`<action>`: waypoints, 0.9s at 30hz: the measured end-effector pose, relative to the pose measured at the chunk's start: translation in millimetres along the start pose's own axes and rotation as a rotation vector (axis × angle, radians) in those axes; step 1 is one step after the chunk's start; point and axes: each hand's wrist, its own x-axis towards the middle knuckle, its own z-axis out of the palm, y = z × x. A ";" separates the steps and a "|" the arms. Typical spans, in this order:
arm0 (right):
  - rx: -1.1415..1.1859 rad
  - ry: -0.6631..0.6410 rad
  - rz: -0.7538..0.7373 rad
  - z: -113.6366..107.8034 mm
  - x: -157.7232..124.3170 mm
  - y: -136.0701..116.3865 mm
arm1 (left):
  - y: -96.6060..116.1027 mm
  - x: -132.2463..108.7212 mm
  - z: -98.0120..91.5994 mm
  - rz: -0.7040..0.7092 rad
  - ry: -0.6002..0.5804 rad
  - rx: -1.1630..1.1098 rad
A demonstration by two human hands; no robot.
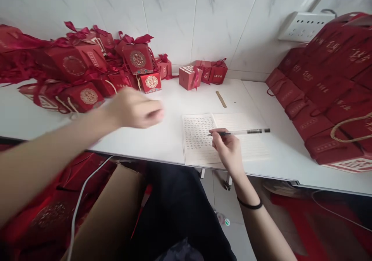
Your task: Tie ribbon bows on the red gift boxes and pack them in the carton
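An open notebook [247,137] lies on the white table [162,137], its left page filled with handwriting. My right hand [228,148] rests on it and is closed on a black pen [241,132] that points left. My left hand [135,109] hovers over the table left of the notebook, blurred by motion, its fingers curled; whether it holds anything cannot be made out. It is near a pile of small red gift boxes [87,71] with ribbons.
More small red boxes [200,74] stand at the wall. Red paper bags [328,98] are stacked on the right. A gold strip [221,99] lies beyond the notebook. A power strip [305,25] sits on the wall. A cardboard box [110,218] and white cable [78,206] are below the table.
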 end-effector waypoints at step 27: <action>-0.323 0.011 0.183 1.9 -9.9 -6.5 | 39.5 57.4 169.9 -0.194 -0.373 -0.359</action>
